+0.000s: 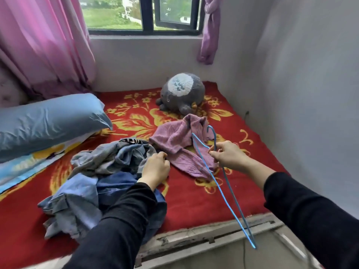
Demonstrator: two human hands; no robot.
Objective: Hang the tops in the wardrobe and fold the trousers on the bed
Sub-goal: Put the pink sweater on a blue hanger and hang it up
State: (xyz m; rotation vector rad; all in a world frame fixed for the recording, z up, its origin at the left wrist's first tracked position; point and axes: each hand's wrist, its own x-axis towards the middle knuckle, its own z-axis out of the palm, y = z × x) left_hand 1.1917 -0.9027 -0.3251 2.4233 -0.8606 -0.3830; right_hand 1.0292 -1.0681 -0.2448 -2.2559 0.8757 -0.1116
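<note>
A pink knitted top (174,140) lies crumpled on the red flowered bedspread (186,193), right of middle. My right hand (227,154) grips a thin blue wire hanger (223,179) just below its hook, above the top's lower sleeve. The hanger slants down toward the bed's front edge. A heap of blue and grey clothes (93,177) lies at the front left. My left hand (156,168) rests at the heap's right edge with fingers curled; whether it pinches cloth is hidden.
A grey plush toy (182,93) sits at the back of the bed by the wall. A blue pillow (46,121) and a patterned quilt (25,166) lie at the left. Pink curtains (42,43) hang left of the window (143,14). A grey wall bounds the right side.
</note>
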